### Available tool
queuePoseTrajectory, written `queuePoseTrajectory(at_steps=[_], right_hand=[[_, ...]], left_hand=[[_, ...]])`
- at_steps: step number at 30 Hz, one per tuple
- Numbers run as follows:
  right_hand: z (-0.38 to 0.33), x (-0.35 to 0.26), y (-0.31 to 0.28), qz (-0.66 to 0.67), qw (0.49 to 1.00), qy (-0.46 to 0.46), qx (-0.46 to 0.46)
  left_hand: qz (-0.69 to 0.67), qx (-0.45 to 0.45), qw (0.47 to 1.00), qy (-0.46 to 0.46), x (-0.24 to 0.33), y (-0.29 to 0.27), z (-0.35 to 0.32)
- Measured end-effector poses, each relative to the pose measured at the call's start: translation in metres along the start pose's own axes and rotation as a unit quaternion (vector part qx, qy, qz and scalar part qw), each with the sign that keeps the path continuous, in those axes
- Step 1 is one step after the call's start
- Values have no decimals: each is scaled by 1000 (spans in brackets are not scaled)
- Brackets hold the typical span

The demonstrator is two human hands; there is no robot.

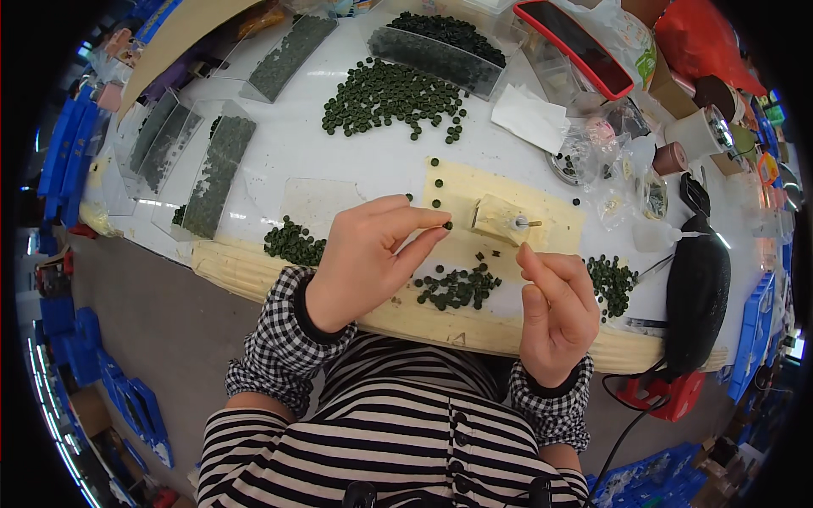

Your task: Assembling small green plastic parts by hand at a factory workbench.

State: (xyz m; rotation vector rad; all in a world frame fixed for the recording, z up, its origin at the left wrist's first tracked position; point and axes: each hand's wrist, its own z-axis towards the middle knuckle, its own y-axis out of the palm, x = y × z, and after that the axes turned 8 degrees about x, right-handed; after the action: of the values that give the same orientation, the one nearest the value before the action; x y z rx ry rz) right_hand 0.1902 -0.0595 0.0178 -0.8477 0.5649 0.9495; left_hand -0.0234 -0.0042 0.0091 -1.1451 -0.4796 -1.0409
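The left hand, palm down, pinches 1 small dark green disc between thumb and forefinger, just left of a pale block on the bench. The right hand is nearly closed, fingertips close together, just below a thin metal pin that sticks out from the block; I cannot tell whether it holds anything.

The disc looks light, stiff and smooth, so it could slip or roll away, and its edge might chip. Its rim seems the best place to hold it, with a gentle fingertip pinch.

Of the containers, 1 clear tray at the far side is heaped with similar dark pieces, and a large loose pile lies in front of it. To the left, 2 long clear boxes, 1 nearer and 1 farther, show grey-green contents, too blurred to make out. Smaller loose piles lie near the hands: 1 between them, 1 left, 1 right.
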Motion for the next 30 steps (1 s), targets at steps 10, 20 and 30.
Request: queuePoseTrajectory(at_steps=[10, 20, 30], right_hand=[[-3, 3, -1, -24, 1000, -8, -4], [-4, 2, -4, -31, 1000, -2, -4], [-6, 2, -5, -25, 1000, -1, 0]], left_hand=[[8, 9, 1000, 6, 4, -2, 2], [-14, 64, 993, 102, 14, -7, -4], [-16, 92, 985, 147, 17, -6, -8]])
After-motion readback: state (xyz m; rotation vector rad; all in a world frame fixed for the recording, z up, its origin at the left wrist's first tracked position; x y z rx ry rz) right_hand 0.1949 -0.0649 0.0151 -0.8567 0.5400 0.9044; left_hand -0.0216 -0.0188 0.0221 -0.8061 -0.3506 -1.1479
